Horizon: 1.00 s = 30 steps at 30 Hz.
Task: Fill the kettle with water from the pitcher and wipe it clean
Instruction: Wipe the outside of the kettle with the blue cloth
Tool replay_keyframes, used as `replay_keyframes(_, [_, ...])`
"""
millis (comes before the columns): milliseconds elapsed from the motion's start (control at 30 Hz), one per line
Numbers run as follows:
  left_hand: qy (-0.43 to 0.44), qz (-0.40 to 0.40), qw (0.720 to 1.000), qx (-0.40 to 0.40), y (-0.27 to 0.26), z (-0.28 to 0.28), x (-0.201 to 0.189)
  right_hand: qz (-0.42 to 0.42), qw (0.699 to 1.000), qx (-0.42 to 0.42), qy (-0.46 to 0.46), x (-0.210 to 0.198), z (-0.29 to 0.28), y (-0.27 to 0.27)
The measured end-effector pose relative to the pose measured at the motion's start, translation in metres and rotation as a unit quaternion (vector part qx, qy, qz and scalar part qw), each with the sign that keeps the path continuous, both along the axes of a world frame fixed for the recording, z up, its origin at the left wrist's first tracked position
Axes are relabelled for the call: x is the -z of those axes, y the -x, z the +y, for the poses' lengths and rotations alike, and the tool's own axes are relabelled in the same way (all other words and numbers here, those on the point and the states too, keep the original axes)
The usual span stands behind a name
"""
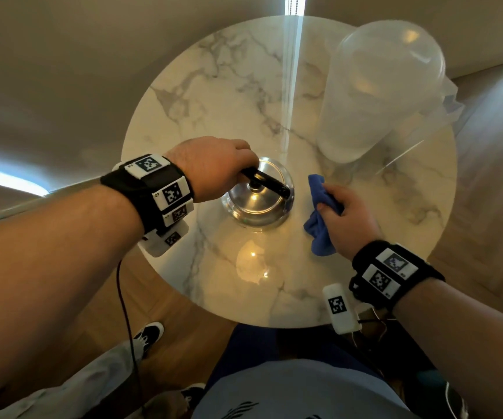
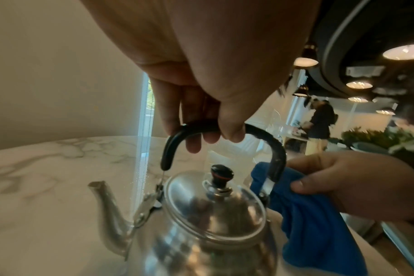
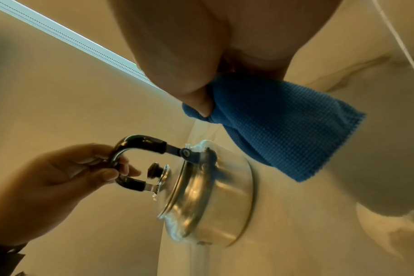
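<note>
A shiny steel kettle (image 1: 256,204) stands on the round marble table (image 1: 244,86) with its lid on. My left hand (image 1: 213,167) grips its black arched handle (image 2: 225,130) from above, fingers curled round it. The spout (image 2: 106,205) points away to the left in the left wrist view. My right hand (image 1: 350,219) holds a bunched blue cloth (image 1: 319,213) just right of the kettle; in the right wrist view the cloth (image 3: 279,127) hangs close beside the kettle body (image 3: 213,205). A frosted plastic pitcher (image 1: 374,95) stands at the table's back right, apart from both hands.
The table's near edge is just in front of my body. Wooden floor (image 1: 486,146) surrounds the table. A bright window strip (image 1: 294,4) is behind it. In the left wrist view another person (image 2: 319,127) stands far off in the room.
</note>
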<state>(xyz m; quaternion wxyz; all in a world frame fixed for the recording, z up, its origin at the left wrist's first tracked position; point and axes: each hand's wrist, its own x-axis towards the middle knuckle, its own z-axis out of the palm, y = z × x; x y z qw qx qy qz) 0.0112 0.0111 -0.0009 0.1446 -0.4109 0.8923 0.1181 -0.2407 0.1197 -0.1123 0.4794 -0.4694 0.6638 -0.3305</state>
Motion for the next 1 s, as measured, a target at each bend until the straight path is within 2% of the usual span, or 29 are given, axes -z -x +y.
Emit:
replay_keyframes(67, [-0.001,0.012,0.999,-0.041,0.003,0.0,0.001,0.001,1.0,0.022,0.013,-0.006,0.004,-0.004])
replay_keyframes(167, [0.004,0.034,0.995,-0.097,0.007,0.0,0.003,0.061,0.994,0.041,0.075,-0.013,0.009,-0.015])
replay_keyframes(300, [0.005,0.061,0.987,-0.152,0.013,-0.001,0.005,0.109,0.984,-0.05,0.135,-0.007,0.006,-0.036])
replay_keyframes(500, [0.001,0.085,0.977,-0.197,0.023,0.001,0.007,0.238,0.918,-0.213,0.233,0.017,-0.014,-0.079])
replay_keyframes(633, [0.007,0.087,0.975,-0.204,0.023,0.002,0.007,0.307,0.851,-0.331,0.268,0.028,-0.004,-0.081])
replay_keyframes(667, [0.008,0.086,0.975,-0.206,0.023,0.003,0.007,0.313,0.849,-0.332,0.267,0.032,-0.002,-0.075])
replay_keyframes(833, [0.015,0.076,0.973,-0.216,0.025,0.007,0.008,0.324,0.875,-0.283,0.22,0.05,0.009,-0.046])
replay_keyframes(1000, [0.022,0.09,0.966,-0.24,0.027,0.011,0.01,0.317,0.901,-0.279,0.101,0.059,0.008,-0.029])
